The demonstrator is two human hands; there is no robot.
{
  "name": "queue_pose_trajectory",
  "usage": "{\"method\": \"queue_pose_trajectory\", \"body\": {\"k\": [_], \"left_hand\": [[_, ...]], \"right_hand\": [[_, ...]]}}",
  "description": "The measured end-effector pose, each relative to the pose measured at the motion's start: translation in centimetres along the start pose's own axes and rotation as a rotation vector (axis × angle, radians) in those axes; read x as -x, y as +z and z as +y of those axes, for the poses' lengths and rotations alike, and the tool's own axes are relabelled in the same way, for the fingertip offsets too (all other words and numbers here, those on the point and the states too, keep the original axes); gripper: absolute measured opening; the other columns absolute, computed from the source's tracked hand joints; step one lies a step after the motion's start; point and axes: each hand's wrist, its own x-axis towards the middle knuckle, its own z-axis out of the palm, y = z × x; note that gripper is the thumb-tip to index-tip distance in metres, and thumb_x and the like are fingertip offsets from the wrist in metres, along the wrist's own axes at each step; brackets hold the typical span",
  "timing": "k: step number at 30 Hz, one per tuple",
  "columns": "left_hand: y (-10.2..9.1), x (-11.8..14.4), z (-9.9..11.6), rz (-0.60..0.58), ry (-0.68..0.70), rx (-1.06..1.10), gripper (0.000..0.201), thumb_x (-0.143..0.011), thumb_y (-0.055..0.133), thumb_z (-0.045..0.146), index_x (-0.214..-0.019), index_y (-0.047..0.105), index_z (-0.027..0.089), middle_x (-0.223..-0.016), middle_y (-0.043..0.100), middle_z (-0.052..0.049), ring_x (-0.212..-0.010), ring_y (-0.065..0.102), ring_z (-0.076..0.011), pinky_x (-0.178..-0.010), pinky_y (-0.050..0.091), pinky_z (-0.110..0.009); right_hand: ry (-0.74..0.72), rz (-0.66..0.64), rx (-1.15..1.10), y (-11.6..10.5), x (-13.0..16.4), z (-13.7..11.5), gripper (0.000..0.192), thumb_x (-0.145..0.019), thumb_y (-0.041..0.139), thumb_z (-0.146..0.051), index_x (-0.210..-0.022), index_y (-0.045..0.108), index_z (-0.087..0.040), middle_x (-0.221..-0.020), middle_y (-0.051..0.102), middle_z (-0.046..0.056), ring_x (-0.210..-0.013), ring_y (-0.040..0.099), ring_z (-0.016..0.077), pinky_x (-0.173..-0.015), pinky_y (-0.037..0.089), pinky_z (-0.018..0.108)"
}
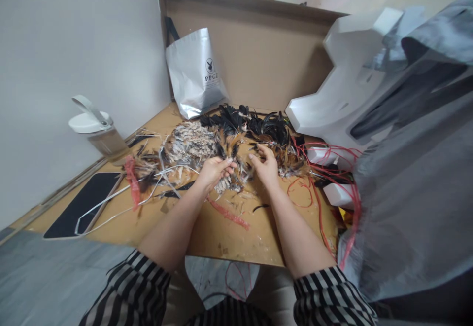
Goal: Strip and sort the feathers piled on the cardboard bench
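My left hand (217, 172) is closed, thumb pressed to fingers, on a small bunch of brown and black feathers (229, 144) that points away from me. To its right, my right hand (265, 165) has thumb and fingers apart, with nothing plainly between them. Brown feathers (290, 161) lie just beyond and right of that hand. Behind both hands spreads a heap of glossy black feathers (266, 126). Pale, mottled feathers (190, 143) are piled at the left, partly behind my left hand. A strip of red plastic (229, 215) lies on the table between my forearms.
A phone-like dark tablet (83, 202) with a white cable (111, 198) and a lidded bottle (101, 133) stand left. A silver bag (195, 77) leans against cardboard (266, 54). Red cords (328, 168), white plugs (338, 195) and grey cloth (417, 183) crowd the right.
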Motion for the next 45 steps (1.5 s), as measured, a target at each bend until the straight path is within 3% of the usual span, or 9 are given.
{"method": "queue_pose_trajectory", "body": {"k": [4,10,17,24,29,33,37,41,45], "left_hand": [[0.3,0.2,0.1,-0.027,-0.007,-0.072,0.025,-0.063,0.068,0.033,-0.066,0.065,0.008,-0.055,0.062,-0.006,-0.043,0.049,-0.006,-0.044,0.037,-0.018],[0.7,0.3,-0.1,-0.106,0.083,-0.198,0.026,-0.062,0.069,0.035,-0.065,0.066,0.009,-0.051,0.061,-0.005,-0.043,0.051,-0.009,-0.043,0.038,-0.02],[0.6,0.6,0.2,-0.178,0.124,-0.216,0.025,-0.065,0.066,0.035,-0.065,0.067,0.01,-0.056,0.062,-0.006,-0.047,0.053,-0.0095,-0.048,0.041,-0.021],[0.7,0.7,0.5,-0.153,0.109,-0.258,0.026,-0.065,0.066,0.036,-0.061,0.065,0.01,-0.049,0.059,-0.005,-0.042,0.05,-0.0086,-0.045,0.039,-0.021],[0.6,0.3,0.2,-0.108,0.144,-0.295,0.025,-0.065,0.066,0.034,-0.058,0.063,0.01,-0.046,0.057,-0.004,-0.039,0.048,-0.0079,-0.042,0.037,-0.02],[-0.1,-0.2,0.6,0.063,0.178,-0.243,0.027,-0.068,0.064,0.035,-0.059,0.063,0.01,-0.048,0.058,-0.004,-0.038,0.047,-0.0062,-0.042,0.035,-0.02],[-0.8,-0.7,0.9,0.177,0.234,-0.137,0.028,-0.068,0.063,0.036,-0.059,0.061,0.009,-0.051,0.059,-0.004,-0.041,0.048,-0.0056,-0.044,0.036,-0.019],[-1.0,-0.9,0.6,0.19,0.234,-0.099,0.028,-0.068,0.064,0.036,-0.06,0.059,0.009,-0.053,0.06,-0.004,-0.044,0.05,-0.0054,-0.045,0.036,-0.018],[-0.8,-0.9,0.4,0.18,0.218,-0.093,0.028,-0.068,0.064,0.035,-0.061,0.059,0.009,-0.051,0.059,-0.003,-0.043,0.05,-0.0049,-0.044,0.035,-0.016]], "right_hand": [[0.048,-0.146,-0.193,0.7,0.9,-2.1,0.024,-0.071,0.057,-0.039,-0.076,0.064,-0.017,-0.084,0.062,0.005,-0.082,0.056,0.0158,-0.076,0.042,0.029],[0.202,-0.328,-0.355,1.4,1.9,-3.4,0.032,-0.065,0.064,-0.041,-0.051,0.049,-0.016,-0.05,0.047,-0.005,-0.05,0.041,0.0077,-0.051,0.033,0.021],[0.289,-0.447,-0.524,1.1,1.9,-2.9,0.026,-0.067,0.062,-0.042,-0.062,0.055,-0.017,-0.057,0.054,-0.002,-0.054,0.049,0.0104,-0.056,0.039,0.024],[0.303,-0.293,-0.447,1.7,2.1,-3.1,0.031,-0.057,0.07,-0.041,-0.057,0.05,-0.017,-0.054,0.051,-0.004,-0.051,0.045,0.0091,-0.051,0.037,0.023],[0.302,-0.246,-0.38,2.0,2.0,-3.1,0.027,-0.06,0.068,-0.04,-0.058,0.055,-0.016,-0.053,0.05,-0.004,-0.048,0.041,0.0074,-0.048,0.032,0.021],[0.292,-0.247,-0.329,1.7,1.9,-3.5,0.021,-0.06,0.066,-0.036,-0.066,0.062,-0.016,-0.059,0.057,-0.002,-0.052,0.045,0.008,-0.052,0.036,0.022],[0.278,-0.509,-0.226,1.0,2.0,-4.3,0.021,-0.062,0.063,-0.034,-0.067,0.064,-0.014,-0.056,0.058,-0.001,-0.049,0.045,0.0083,-0.049,0.035,0.022],[0.19,-0.848,-0.108,0.2,2.6,-5.6,0.017,-0.063,0.061,-0.03,-0.067,0.066,-0.014,-0.055,0.06,-0.001,-0.048,0.048,0.0089,-0.048,0.036,0.021],[0.091,-1.072,0.038,-1.0,3.9,-6.6,0.009,-0.062,0.06,-0.023,-0.061,0.067,-0.017,-0.055,0.061,-0.003,-0.049,0.049,0.009,-0.051,0.036,0.021]]}}
